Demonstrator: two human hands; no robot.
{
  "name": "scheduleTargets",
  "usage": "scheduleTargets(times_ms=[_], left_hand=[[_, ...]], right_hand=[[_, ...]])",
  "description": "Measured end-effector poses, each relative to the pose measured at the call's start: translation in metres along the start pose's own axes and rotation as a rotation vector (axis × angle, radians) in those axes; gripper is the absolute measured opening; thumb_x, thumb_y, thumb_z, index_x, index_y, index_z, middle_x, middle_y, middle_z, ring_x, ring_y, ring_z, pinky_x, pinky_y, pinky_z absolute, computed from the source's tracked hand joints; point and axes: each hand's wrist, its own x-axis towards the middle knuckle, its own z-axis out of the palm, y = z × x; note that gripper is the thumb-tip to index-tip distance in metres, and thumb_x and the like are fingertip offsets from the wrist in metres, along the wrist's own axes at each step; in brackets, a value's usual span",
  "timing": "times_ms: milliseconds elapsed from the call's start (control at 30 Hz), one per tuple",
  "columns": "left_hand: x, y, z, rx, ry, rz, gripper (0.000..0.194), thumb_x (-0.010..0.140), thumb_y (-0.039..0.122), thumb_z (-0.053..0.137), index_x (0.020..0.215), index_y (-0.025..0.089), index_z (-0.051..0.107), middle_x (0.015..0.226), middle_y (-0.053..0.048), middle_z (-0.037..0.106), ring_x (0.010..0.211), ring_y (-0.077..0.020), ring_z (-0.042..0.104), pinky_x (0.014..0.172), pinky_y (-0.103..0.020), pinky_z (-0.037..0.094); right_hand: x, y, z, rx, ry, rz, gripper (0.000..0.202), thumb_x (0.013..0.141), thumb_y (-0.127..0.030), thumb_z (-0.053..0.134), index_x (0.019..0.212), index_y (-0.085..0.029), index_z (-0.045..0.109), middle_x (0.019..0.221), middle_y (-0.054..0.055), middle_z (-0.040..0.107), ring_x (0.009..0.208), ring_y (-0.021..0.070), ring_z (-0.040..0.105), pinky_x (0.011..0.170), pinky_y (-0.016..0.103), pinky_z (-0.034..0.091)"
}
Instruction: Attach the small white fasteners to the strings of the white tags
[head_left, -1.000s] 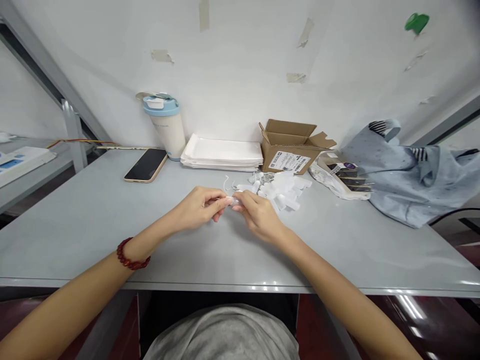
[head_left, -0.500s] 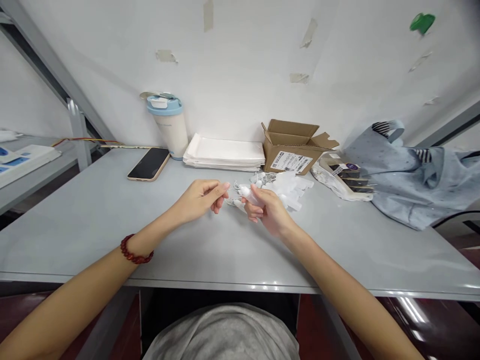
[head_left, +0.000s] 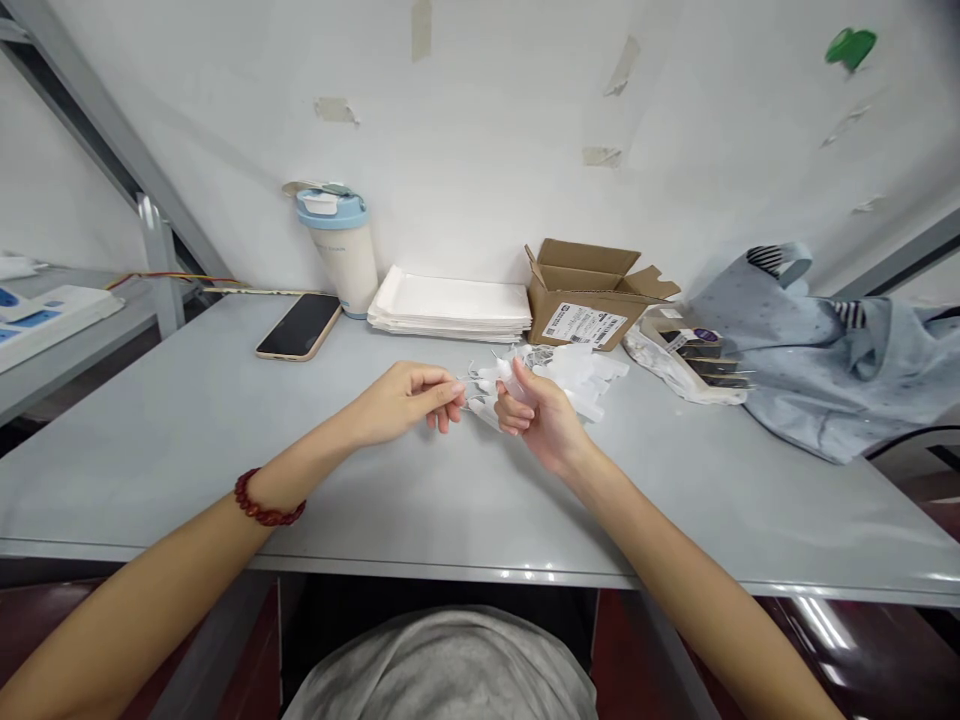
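In the head view my right hand [head_left: 541, 415] is closed around a small white tapered piece [head_left: 509, 377] with a thin tip pointing up and left. Its exact kind I cannot make out. My left hand [head_left: 412, 402] faces it, thumb and fingers pinched together; whatever they hold, if anything, is too small to tell. Behind and beside my right hand lies a pile of similar white pieces [head_left: 581, 375] with thin, pale strands among them. Some of these pieces show in the gap between my hands.
A phone [head_left: 300, 328], a blue-lidded cup [head_left: 342, 255], a stack of white paper [head_left: 454, 305] and an open cardboard box [head_left: 581, 305] line the back of the grey table [head_left: 420, 510]. A packet [head_left: 686, 360] and blue patterned cloth [head_left: 832, 370] lie at the right.
The white piece in my right hand has tilted more upright, its tip now pointing up. My left hand stays pinched and has shifted slightly right.
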Motion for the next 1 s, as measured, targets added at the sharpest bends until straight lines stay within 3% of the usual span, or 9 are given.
scheduleTargets(times_ms=[167, 300, 400, 700, 1000], left_hand=[[-0.006, 0.007, -0.008, 0.087, 0.163, 0.062, 0.031, 0.086, 0.039, 0.055, 0.069, 0.015, 0.064, 0.065, -0.001, 0.065, 0.058, -0.0116, 0.060, 0.060, -0.023, 0.049], [-0.008, 0.009, -0.010, 0.150, 0.263, 0.071, 0.026, 0.084, 0.036, 0.059, 0.071, 0.015, 0.065, 0.067, 0.000, 0.065, 0.060, -0.0111, 0.060, 0.060, -0.021, 0.048], [-0.006, 0.006, -0.011, 0.105, 0.291, 0.050, 0.022, 0.082, 0.036, 0.062, 0.078, 0.015, 0.067, 0.067, 0.000, 0.065, 0.060, -0.0109, 0.059, 0.060, -0.021, 0.048], [-0.004, 0.009, -0.009, -0.088, 0.332, 0.040, 0.025, 0.074, 0.029, 0.071, 0.093, 0.014, 0.069, 0.073, -0.002, 0.067, 0.064, -0.0135, 0.061, 0.058, -0.024, 0.050], [-0.005, 0.004, -0.011, -0.069, 0.383, 0.093, 0.025, 0.081, 0.035, 0.066, 0.093, 0.015, 0.071, 0.070, -0.001, 0.067, 0.056, -0.0101, 0.056, 0.059, -0.024, 0.050]], right_hand=[[0.002, 0.004, 0.000, -0.141, 0.150, -0.130, 0.045, 0.077, -0.060, 0.061, 0.063, -0.018, 0.052, 0.047, -0.008, 0.028, 0.045, 0.0078, 0.028, 0.046, 0.023, 0.028], [0.001, 0.004, 0.000, -0.322, 0.173, -0.278, 0.042, 0.082, -0.054, 0.057, 0.062, -0.018, 0.051, 0.047, -0.006, 0.034, 0.046, 0.0080, 0.031, 0.049, 0.024, 0.028], [-0.001, 0.006, 0.001, -0.423, 0.158, -0.379, 0.037, 0.084, -0.048, 0.057, 0.065, -0.018, 0.050, 0.051, -0.006, 0.040, 0.049, 0.0080, 0.035, 0.050, 0.024, 0.029], [-0.010, 0.012, 0.006, -0.663, 0.187, -0.494, 0.025, 0.086, -0.043, 0.056, 0.083, -0.018, 0.057, 0.070, -0.002, 0.056, 0.061, 0.0103, 0.047, 0.059, 0.024, 0.037], [-0.010, 0.011, 0.008, -0.755, 0.223, -0.549, 0.024, 0.086, -0.041, 0.056, 0.081, -0.018, 0.057, 0.068, -0.001, 0.058, 0.061, 0.0111, 0.049, 0.055, 0.023, 0.036]])
